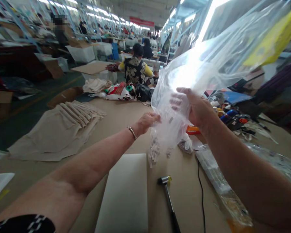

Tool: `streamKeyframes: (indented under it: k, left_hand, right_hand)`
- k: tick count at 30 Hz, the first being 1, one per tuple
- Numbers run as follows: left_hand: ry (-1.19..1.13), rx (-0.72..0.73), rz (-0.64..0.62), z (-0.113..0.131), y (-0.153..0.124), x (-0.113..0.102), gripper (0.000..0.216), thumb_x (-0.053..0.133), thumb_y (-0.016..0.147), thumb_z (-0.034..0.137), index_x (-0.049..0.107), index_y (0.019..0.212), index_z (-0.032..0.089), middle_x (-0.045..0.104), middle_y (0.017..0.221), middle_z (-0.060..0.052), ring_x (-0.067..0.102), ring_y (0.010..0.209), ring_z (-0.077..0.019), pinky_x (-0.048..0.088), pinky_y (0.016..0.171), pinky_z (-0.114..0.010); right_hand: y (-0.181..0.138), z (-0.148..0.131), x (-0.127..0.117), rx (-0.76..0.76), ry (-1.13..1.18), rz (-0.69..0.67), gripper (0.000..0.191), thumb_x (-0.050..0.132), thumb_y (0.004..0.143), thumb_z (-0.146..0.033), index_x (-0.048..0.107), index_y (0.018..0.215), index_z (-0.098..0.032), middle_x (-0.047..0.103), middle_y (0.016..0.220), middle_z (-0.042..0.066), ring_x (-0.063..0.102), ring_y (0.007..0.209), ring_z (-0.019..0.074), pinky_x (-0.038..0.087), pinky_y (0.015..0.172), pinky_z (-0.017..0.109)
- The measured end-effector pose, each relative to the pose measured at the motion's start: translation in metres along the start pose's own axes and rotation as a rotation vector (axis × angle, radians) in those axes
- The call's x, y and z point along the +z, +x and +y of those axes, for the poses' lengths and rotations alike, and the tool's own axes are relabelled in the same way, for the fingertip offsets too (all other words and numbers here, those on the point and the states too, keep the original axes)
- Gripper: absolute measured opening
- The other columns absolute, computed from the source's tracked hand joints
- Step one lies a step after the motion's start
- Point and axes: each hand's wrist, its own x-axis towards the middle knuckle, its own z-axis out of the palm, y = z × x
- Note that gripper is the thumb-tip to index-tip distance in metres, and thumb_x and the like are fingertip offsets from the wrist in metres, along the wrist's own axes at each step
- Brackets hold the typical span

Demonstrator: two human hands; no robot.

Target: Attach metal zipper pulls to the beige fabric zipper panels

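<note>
Plastic bag [163, 124], clear and streaked with glare, hangs above the desk [126, 113] just off the middle of your head view, toward 3 o'clock, with small pale pieces [154, 150] showing in its bottom. Your left hand [147, 123] has its grip pinched together on the bag's near edge. Your right hand [196, 105] shows its grip spread apart through the film; you cannot tell whether those fingers are inside or behind it. A white board [128, 194] lies at 6 o'clock, a mallet [168, 195] at 5, a black cord [201, 191] between 4 and 5, and stacked beige cloth [55, 132] at 9.
</note>
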Motion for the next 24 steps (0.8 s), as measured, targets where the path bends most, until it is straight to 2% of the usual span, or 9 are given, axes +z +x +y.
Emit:
streamKeyframes:
  k: [2, 5, 8, 11, 15, 17, 19, 21, 24]
  left_hand:
    - [-0.007, -0.013, 0.029, 0.003, 0.001, 0.0, 0.036, 0.068, 0.074, 0.045, 0.057, 0.064, 0.013, 0.062, 0.065, -0.004, 0.053, 0.052, -0.0089, 0.042, 0.054, -0.022]
    - [0.004, -0.011, 0.002, 0.023, 0.0, -0.007, 0.031, 0.061, 0.081, 0.039, 0.057, 0.065, 0.013, 0.063, 0.064, -0.003, 0.053, 0.046, -0.0075, 0.042, 0.049, -0.02]
    - [-0.016, 0.052, -0.044, 0.05, -0.004, -0.007, 0.028, 0.053, 0.087, 0.034, 0.058, 0.069, 0.013, 0.063, 0.06, -0.003, 0.052, 0.041, -0.007, 0.038, 0.042, -0.019]
    - [-0.144, 0.085, -0.048, 0.064, -0.008, 0.004, 0.027, 0.048, 0.091, 0.031, 0.055, 0.072, 0.014, 0.061, 0.059, -0.001, 0.055, 0.043, -0.0081, 0.04, 0.041, -0.019]
    - [-0.251, 0.056, -0.066, 0.063, -0.009, 0.012, 0.025, 0.042, 0.093, 0.027, 0.056, 0.076, 0.014, 0.064, 0.065, -0.003, 0.061, 0.051, -0.0112, 0.043, 0.042, -0.021]
    - [-0.272, 0.088, -0.09, 0.061, -0.007, 0.007, 0.026, 0.042, 0.093, 0.028, 0.059, 0.08, 0.014, 0.066, 0.07, -0.006, 0.063, 0.057, -0.0125, 0.045, 0.046, -0.021]
    - [-0.293, 0.123, -0.131, 0.06, -0.006, 0.0, 0.028, 0.043, 0.093, 0.034, 0.063, 0.087, 0.014, 0.069, 0.079, -0.008, 0.066, 0.068, -0.0146, 0.05, 0.055, -0.024]
    - [-0.261, 0.083, -0.161, 0.056, -0.004, -0.007, 0.029, 0.047, 0.091, 0.037, 0.065, 0.097, 0.015, 0.07, 0.09, -0.01, 0.066, 0.077, -0.0157, 0.051, 0.065, -0.026]
    - [-0.104, -0.021, -0.07, 0.04, -0.002, -0.013, 0.023, 0.059, 0.085, 0.032, 0.067, 0.098, 0.015, 0.07, 0.097, -0.009, 0.062, 0.073, -0.0116, 0.048, 0.064, -0.022]
  right_hand:
    - [-0.003, 0.012, -0.012, 0.06, -0.005, 0.026, 0.04, 0.06, 0.078, -0.057, 0.06, 0.094, -0.02, 0.069, 0.09, 0.007, 0.067, 0.079, 0.0206, 0.057, 0.068, 0.038]
    - [-0.006, 0.019, -0.046, 0.105, -0.083, 0.119, 0.041, 0.059, 0.079, -0.057, 0.062, 0.083, -0.017, 0.066, 0.07, 0.004, 0.064, 0.062, 0.0161, 0.054, 0.057, 0.031]
    - [-0.006, 0.014, -0.081, 0.035, -0.19, 0.228, 0.038, 0.058, 0.082, -0.054, 0.064, 0.073, -0.017, 0.057, 0.054, -0.001, 0.053, 0.046, 0.0091, 0.043, 0.046, 0.025]
    - [0.0, 0.008, -0.103, -0.092, -0.232, 0.301, 0.034, 0.053, 0.087, -0.047, 0.065, 0.072, -0.018, 0.053, 0.05, -0.003, 0.051, 0.046, 0.0064, 0.036, 0.046, 0.025]
    - [0.008, 0.012, -0.108, -0.129, -0.204, 0.407, 0.031, 0.052, 0.088, -0.044, 0.066, 0.074, -0.02, 0.057, 0.054, -0.001, 0.058, 0.054, 0.0088, 0.038, 0.049, 0.027]
    - [0.006, 0.013, -0.102, -0.116, -0.221, 0.358, 0.034, 0.049, 0.088, -0.049, 0.067, 0.081, -0.021, 0.063, 0.06, 0.002, 0.062, 0.059, 0.0113, 0.043, 0.052, 0.027]
    - [0.0, 0.011, -0.093, -0.105, -0.236, 0.237, 0.042, 0.044, 0.088, -0.057, 0.068, 0.094, -0.023, 0.069, 0.075, 0.005, 0.066, 0.072, 0.0154, 0.05, 0.06, 0.03]
    - [-0.005, 0.01, -0.086, -0.09, -0.276, 0.117, 0.05, 0.043, 0.085, -0.065, 0.067, 0.102, -0.025, 0.071, 0.088, 0.005, 0.067, 0.083, 0.0193, 0.053, 0.069, 0.035]
    - [-0.007, 0.015, -0.086, -0.028, -0.402, 0.042, 0.044, 0.064, 0.071, -0.064, 0.07, 0.085, -0.022, 0.07, 0.072, 0.003, 0.067, 0.081, 0.0232, 0.054, 0.072, 0.038]
